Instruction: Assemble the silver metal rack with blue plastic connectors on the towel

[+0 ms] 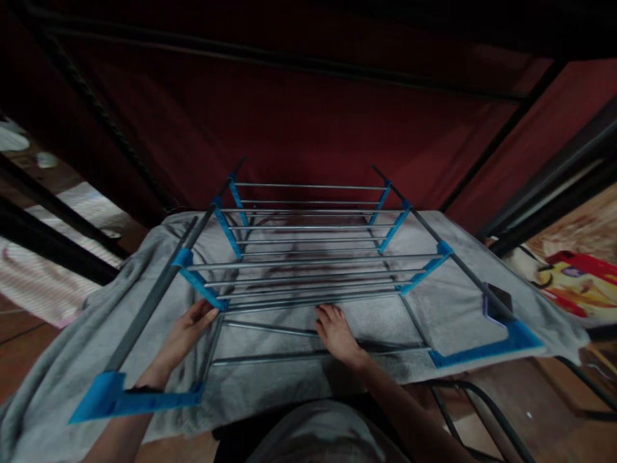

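From the head camera, we're looking down on a metal shelf rack (308, 257) with grey rods and blue plastic joints, lying flat on a grey blanket (457, 302) spread over a low surface, dark red fabric (313, 122) hanging behind it. The left hand (186, 334) is out at the rack's near left side, fingers stretched and loosely open, tips touching the blue joint (202, 289) there, nothing clasped. The right hand (337, 331) sits palm down in the middle, fingers lightly curled over the nearest rods; whether it actually grips one, I cannot tell. Two blue corner pieces (130, 399) lie at the blanket's near edge, one at each side. On the right, a colourful printed mat (573, 276) shows on the floor.
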Action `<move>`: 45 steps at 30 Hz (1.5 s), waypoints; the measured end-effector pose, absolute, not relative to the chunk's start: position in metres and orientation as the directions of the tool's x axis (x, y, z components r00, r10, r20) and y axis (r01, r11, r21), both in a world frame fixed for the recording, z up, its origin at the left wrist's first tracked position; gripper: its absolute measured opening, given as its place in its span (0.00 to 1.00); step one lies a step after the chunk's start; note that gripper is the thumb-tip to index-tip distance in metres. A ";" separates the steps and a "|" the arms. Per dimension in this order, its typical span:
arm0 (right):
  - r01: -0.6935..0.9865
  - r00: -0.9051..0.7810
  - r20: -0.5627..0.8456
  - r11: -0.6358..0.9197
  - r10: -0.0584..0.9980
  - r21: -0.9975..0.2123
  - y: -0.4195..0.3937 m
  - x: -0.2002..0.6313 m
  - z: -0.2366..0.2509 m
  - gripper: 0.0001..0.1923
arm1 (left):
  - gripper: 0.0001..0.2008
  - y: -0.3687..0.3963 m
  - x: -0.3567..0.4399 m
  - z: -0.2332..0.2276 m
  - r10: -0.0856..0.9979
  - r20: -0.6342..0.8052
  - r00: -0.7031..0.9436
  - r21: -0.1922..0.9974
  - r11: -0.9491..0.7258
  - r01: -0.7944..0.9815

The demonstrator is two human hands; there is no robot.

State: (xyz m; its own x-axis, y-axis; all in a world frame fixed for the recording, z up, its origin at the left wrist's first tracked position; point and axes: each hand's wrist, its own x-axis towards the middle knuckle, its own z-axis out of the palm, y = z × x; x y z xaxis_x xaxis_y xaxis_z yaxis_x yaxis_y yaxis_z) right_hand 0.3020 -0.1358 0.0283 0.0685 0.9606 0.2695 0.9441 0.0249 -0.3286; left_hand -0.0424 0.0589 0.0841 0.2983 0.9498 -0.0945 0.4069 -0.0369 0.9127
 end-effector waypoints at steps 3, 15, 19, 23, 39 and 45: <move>0.955 0.070 0.231 0.001 0.970 -0.297 -0.132 0.306 0.026 0.17 | 0.35 0.052 -0.044 0.073 0.949 -0.084 0.305 0.931 -0.035 0.363; 0.996 -0.086 0.144 0.088 0.986 -0.006 -0.108 0.319 0.041 0.19 | 0.22 0.048 -0.041 0.059 0.969 -0.036 0.243 0.972 -0.023 0.235; 0.991 -0.094 0.171 0.108 0.981 -0.077 -0.129 0.331 0.040 0.23 | 0.22 0.048 -0.044 0.052 0.985 -0.062 0.161 0.984 0.033 0.173; 0.973 -0.144 0.186 0.174 0.972 -0.155 -0.165 0.345 0.032 0.24 | 0.25 0.049 -0.046 0.047 0.986 -0.118 0.116 0.993 0.116 0.028; 0.957 -0.064 0.324 0.151 0.944 -0.249 -0.178 0.331 0.014 0.21 | 0.26 0.041 -0.039 0.057 0.983 -0.043 0.179 0.984 0.010 0.178; 0.974 -0.052 0.367 0.127 0.929 -0.185 -0.117 0.316 0.020 0.22 | 0.27 0.046 -0.038 0.041 0.969 0.026 0.246 0.980 -0.073 0.183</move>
